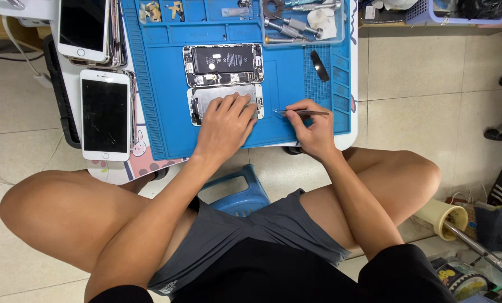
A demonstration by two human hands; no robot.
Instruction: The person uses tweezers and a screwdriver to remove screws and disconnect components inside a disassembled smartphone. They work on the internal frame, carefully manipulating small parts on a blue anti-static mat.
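An opened phone body point(223, 64) with a black battery lies on the blue work mat point(167, 118). Just below it lies its detached screen panel point(206, 96), metal back plate up. My left hand point(226, 123) rests flat on the right part of that panel, fingers spread. My right hand point(312, 132) grips thin metal tweezers point(301, 113), held level, their tips pointing left at the panel's right edge.
A white phone with a cracked screen point(105, 115) and a stack of phones point(88, 28) lie left of the mat. A clear tray with screwdrivers point(296, 25) sits at the mat's top right. A black ring point(319, 65) lies on the mat. A blue stool point(237, 193) is below.
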